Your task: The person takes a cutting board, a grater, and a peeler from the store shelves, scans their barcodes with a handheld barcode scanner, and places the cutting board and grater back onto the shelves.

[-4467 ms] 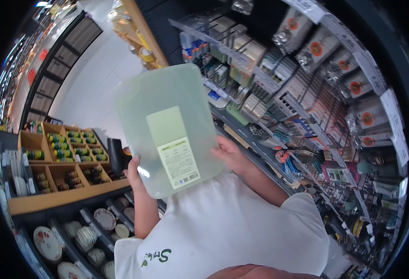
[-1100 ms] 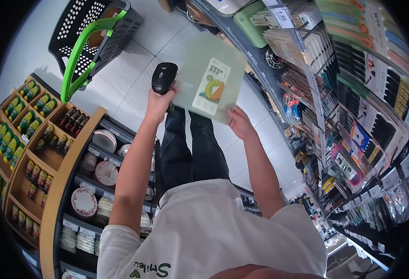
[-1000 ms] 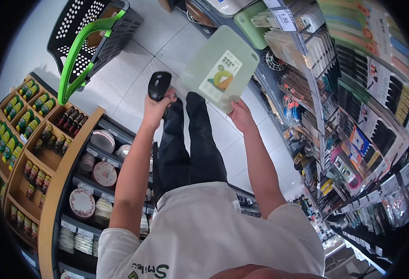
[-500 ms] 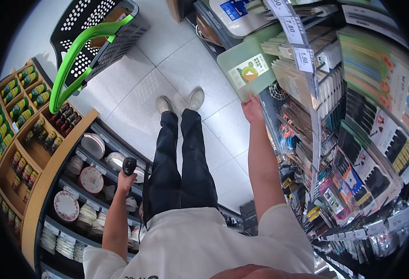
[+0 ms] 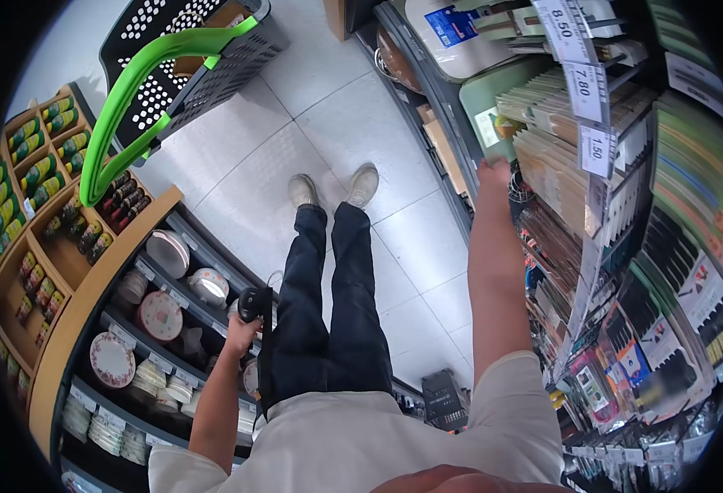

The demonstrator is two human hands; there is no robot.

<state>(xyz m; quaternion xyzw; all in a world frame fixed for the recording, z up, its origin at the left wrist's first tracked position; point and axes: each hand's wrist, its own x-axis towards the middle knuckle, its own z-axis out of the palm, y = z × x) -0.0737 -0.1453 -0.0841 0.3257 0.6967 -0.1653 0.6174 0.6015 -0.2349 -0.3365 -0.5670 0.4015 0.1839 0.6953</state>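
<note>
My left hand [image 5: 245,330] is wrapped round a black handheld device [image 5: 255,304] with a rounded head, beside my left thigh. Its exact kind is hard to make out. On the other side, my right hand [image 5: 494,172] reaches to the hanging rack and grips the lower edge of a light green cutting board [image 5: 475,103], fingers bent and partly hidden. The board carries a printed label and stands among other packaged boards [image 5: 542,156]. Directly above it is a pale board with a blue label [image 5: 452,26].
A black basket with a green handle [image 5: 123,90] stands at upper left. Plates and bowls [image 5: 161,315] fill the left shelves, near wooden compartments of bottles [image 5: 41,193]. Price tags [image 5: 583,89] stick out from the right rack. A dark crate [image 5: 444,398] is on the floor.
My right hand has moved right with the green cutting board, which now sits in against the rack instead of out over the aisle. My left hand has shifted slightly down and right with the device.
</note>
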